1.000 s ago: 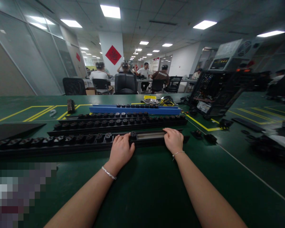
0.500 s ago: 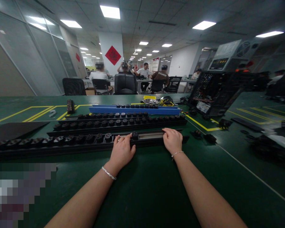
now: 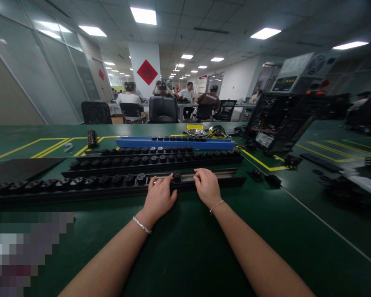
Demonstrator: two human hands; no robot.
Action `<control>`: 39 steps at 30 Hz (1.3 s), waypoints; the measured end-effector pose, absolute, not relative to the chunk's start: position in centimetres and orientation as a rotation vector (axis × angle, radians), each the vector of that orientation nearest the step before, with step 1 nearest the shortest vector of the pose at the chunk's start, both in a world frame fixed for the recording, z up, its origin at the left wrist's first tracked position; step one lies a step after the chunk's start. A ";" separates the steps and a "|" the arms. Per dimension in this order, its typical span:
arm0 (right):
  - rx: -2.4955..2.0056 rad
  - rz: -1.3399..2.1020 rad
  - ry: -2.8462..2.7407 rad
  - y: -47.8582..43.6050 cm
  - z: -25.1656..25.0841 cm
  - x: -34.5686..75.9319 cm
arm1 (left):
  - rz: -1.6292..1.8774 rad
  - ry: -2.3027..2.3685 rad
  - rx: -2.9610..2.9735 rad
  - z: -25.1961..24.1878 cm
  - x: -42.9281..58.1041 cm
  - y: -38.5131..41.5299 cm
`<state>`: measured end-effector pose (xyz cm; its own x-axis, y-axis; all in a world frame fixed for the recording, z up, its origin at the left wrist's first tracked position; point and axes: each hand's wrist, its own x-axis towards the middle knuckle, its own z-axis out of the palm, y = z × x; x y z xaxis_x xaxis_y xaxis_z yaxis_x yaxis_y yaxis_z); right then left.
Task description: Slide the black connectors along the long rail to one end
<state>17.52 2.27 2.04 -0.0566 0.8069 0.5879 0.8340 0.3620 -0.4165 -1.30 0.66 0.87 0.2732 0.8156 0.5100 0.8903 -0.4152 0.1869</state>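
Note:
A long black rail (image 3: 111,192) with a pale metal inner channel lies across the table in front of me. Several round black plug-like modules (image 3: 104,180) sit in a row along its left part. A single black module (image 3: 176,177) stands in the channel between my hands. My left hand (image 3: 158,194) lies over the rail, fingers stretched and thumb apart, its fingertips at the left side of that module. To the module's right, my right hand (image 3: 208,186) rests on the rail with bent fingers over the channel, thumb and forefinger apart. Nothing shows in its fingers.
Behind lie further black rails of modules (image 3: 130,160) and a blue rail (image 3: 173,143). An opened computer case (image 3: 268,119) stands at the right back. Loose black parts (image 3: 273,180) lie right of the rail. A metal dish (image 3: 196,132) is farther back. People sit beyond the table.
My right hand has slid left along the rail toward the single module. That module has shifted very slightly right. My left hand has stayed nearly in place.

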 end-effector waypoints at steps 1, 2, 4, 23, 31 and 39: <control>-1.425 -0.020 -1.844 2.2 2.0 17.1 | -0.828 -1.615 -2.399 0.8 -1.3 0.7; -1.419 0.004 -1.844 2.2 2.0 16.7 | -0.830 -1.615 -2.401 0.8 -1.3 0.7; -1.416 0.035 -1.853 2.1 1.8 16.0 | -0.830 -1.617 -2.403 0.8 -1.3 0.7; -1.595 0.071 -1.853 2.5 1.6 13.8 | -0.765 -1.615 -2.447 1.2 -1.0 0.5; -1.610 0.071 -1.803 2.3 1.6 13.1 | -0.765 -1.611 -2.425 0.8 -1.0 0.7; -1.603 0.082 -1.759 2.4 1.4 13.0 | -0.815 -1.640 -2.414 0.9 -0.9 0.7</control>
<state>13.01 2.43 1.40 0.0568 0.8813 0.4692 0.8339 0.2166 -0.5077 -0.86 0.70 0.85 0.2718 0.8297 0.4876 0.8895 -0.4100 0.2017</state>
